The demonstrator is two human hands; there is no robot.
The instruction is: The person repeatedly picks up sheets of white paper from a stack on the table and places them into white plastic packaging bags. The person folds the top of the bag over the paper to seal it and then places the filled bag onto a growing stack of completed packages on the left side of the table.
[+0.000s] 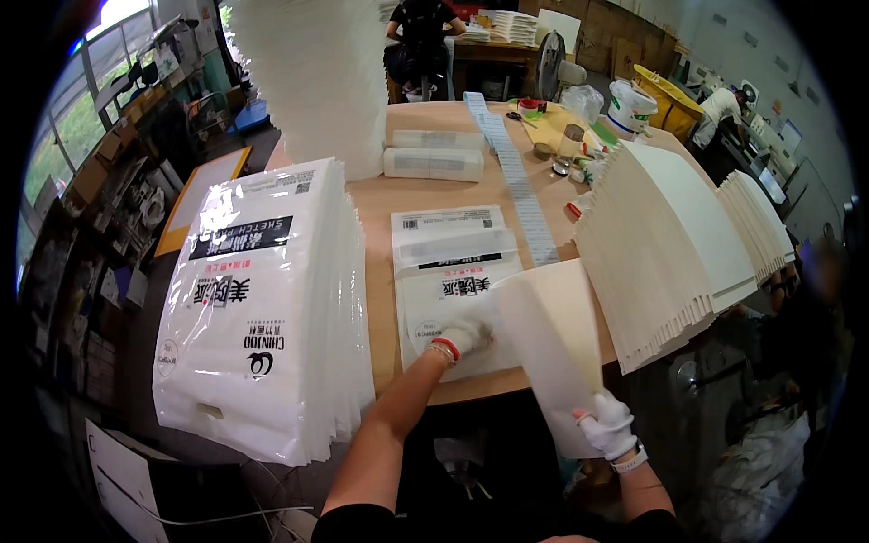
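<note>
Two gloved hands are engaged at the flat plastic bag lying on the wooden table. The left hand is pressed on the bag's near end, fingers curled; whether the film is pinched cannot be told. The right hand, near and to the right of the bag, is clenched on a cream paper pad angled into the bag's mouth. If the mouth is not held open, the pad's corner may catch and tear the film.

wooden table: stack of printed plastic bags left, single bag centre, cream paper stacks right, label strip.
</note>
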